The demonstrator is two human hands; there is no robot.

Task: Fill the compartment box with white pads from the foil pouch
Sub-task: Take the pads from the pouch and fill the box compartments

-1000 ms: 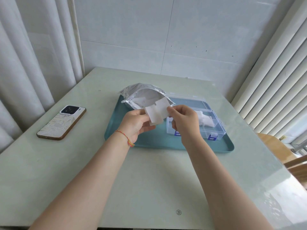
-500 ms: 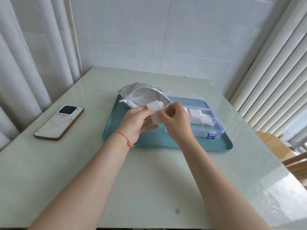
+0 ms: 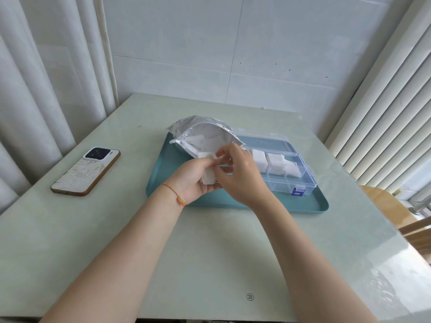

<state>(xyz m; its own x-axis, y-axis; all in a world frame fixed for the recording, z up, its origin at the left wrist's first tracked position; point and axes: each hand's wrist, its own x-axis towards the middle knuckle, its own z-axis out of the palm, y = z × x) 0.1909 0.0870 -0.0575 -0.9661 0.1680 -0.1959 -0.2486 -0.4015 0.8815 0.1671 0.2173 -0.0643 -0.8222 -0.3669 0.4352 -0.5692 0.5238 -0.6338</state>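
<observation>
A: What are the hands doing?
B: The left hand [image 3: 194, 174] and the right hand [image 3: 241, 174] both pinch one soft white square pad [image 3: 208, 177] over the flat teal plastic tray [image 3: 310, 205].
A: Where is the shiny silver foil pouch [image 3: 200, 131]?
B: On the tray, open, with pads inside. The clear plastic compartment box [image 3: 291, 180] sits just beside it, with some pads in the back row.

Bright daylight, wide-angle bending at edges
</observation>
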